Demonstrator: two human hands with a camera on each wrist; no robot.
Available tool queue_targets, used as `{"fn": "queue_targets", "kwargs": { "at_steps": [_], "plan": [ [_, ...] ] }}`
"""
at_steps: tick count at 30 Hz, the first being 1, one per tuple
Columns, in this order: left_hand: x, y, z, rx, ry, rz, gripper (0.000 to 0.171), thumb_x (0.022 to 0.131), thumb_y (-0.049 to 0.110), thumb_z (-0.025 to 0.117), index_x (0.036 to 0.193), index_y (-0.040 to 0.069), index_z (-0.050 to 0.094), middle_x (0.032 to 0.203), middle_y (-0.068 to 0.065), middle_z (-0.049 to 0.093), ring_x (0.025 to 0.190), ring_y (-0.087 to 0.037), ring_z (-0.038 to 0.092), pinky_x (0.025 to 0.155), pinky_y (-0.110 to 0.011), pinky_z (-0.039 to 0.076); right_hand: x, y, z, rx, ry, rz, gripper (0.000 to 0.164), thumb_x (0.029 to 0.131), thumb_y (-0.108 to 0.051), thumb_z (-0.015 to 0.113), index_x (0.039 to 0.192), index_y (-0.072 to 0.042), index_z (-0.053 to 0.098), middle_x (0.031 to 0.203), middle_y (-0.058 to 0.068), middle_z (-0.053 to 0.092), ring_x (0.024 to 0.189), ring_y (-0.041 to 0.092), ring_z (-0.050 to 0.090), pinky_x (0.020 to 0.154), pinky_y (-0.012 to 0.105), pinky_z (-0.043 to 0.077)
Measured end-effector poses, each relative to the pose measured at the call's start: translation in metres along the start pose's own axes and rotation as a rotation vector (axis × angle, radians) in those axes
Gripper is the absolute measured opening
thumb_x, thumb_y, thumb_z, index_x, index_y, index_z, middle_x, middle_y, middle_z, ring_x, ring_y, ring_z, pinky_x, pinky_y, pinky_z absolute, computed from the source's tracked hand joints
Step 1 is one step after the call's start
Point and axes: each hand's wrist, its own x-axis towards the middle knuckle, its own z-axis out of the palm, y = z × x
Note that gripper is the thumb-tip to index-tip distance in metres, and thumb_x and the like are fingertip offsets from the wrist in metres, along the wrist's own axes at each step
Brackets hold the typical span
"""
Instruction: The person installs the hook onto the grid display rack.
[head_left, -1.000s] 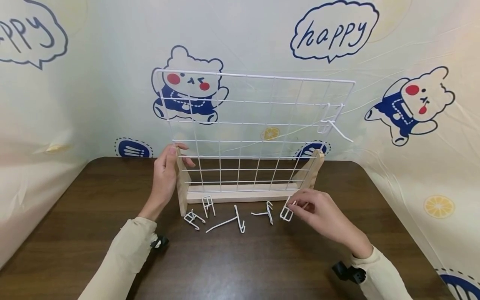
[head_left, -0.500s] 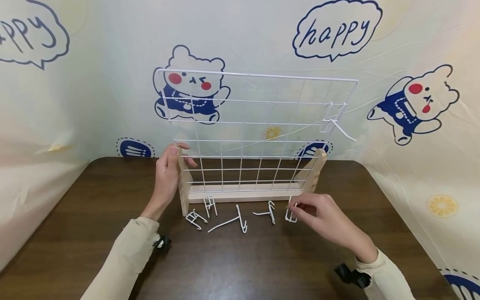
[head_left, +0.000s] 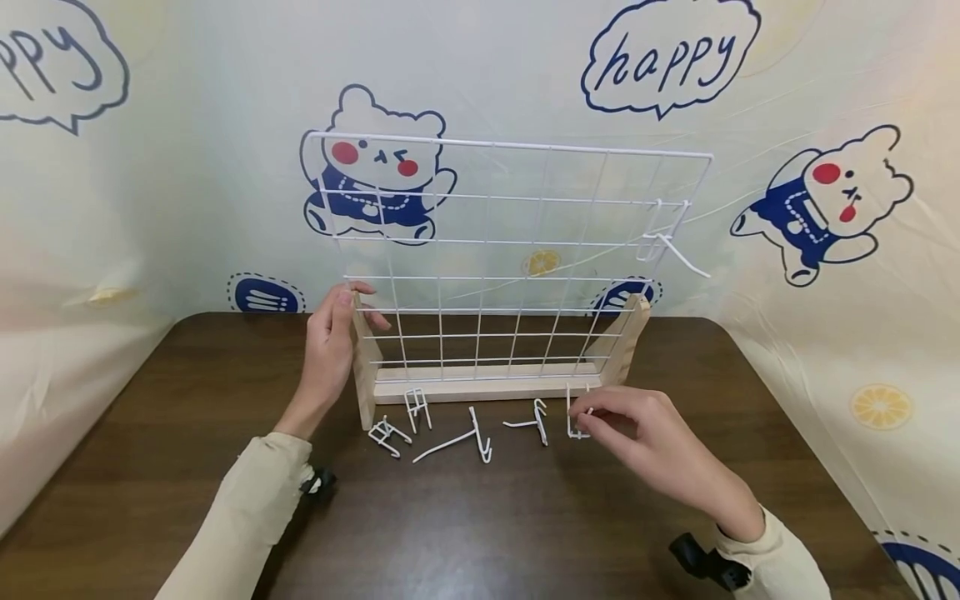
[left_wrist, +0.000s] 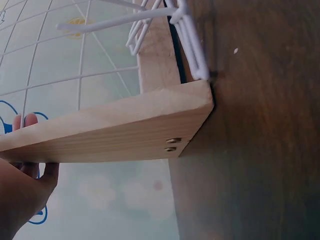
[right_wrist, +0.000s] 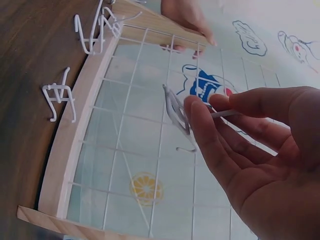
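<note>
Pinching 1 white bent-wire hook (right_wrist: 172, 110) by its prong (right_wrist: 224, 114) in the right hand (head_left: 656, 437), near right, likely leaving the rest clear; clasping the pale wooden left panel (head_left: 365, 367) in the left hand (head_left: 328, 342), probably to steady the white wire grid (head_left: 487, 197)

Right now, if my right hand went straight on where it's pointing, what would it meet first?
Likely the white wire grid, the hook pinched in your right hand reaching it first; the wooden base bar is near that line too, and depth is unclear.
</note>
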Motion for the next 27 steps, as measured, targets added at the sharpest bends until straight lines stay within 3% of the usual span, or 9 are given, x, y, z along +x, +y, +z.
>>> {"fn": "queue_targets", "kwargs": {
  "at_steps": [8,12,17,27],
  "plan": [
    [-0.001,0.02,0.006,0.015,-0.007,0.011,0.035,0.11,0.02,0.031,0.117,-0.002,0.058,0.085,-0.038,0.061,0.081,-0.044,0.062,0.065,-0.025,0.048,0.005,0.003,0.007,-0.049,0.078,-0.099,0.024,0.089,0.002,0.07,0.103,-0.017,0.074,0.101,-0.003,0.073,0.088,0.008,0.065,0.075,0.017,0.05],
    [-0.002,0.012,0.003,0.004,0.011,0.018,0.036,0.11,0.022,0.033,0.116,-0.002,0.059,0.082,-0.034,0.064,0.079,-0.039,0.064,0.063,-0.025,0.049,0.01,0.0,0.006,-0.085,0.089,-0.089,0.024,0.089,-0.001,0.071,0.105,-0.018,0.074,0.106,-0.004,0.072,0.096,0.007,0.066,0.078,0.017,0.049],
    [-0.001,-0.002,-0.001,-0.014,0.012,0.014,0.035,0.11,0.027,0.036,0.116,0.003,0.06,0.082,-0.025,0.067,0.08,-0.032,0.066,0.07,-0.029,0.049,0.019,-0.004,0.005,-0.091,0.147,-0.116,0.023,0.089,0.001,0.071,0.106,-0.013,0.076,0.11,0.0,0.073,0.103,0.014,0.068,0.09,0.015,0.046],
    [-0.001,-0.004,-0.001,-0.02,0.018,0.013,0.035,0.109,0.028,0.037,0.116,0.003,0.061,0.083,-0.026,0.067,0.081,-0.032,0.067,0.074,-0.032,0.048,0.034,-0.012,0.005,-0.081,0.195,-0.129,0.022,0.09,0.0,0.07,0.108,-0.011,0.076,0.112,0.001,0.072,0.106,0.015,0.067,0.093,0.017,0.046]
  ]
}}
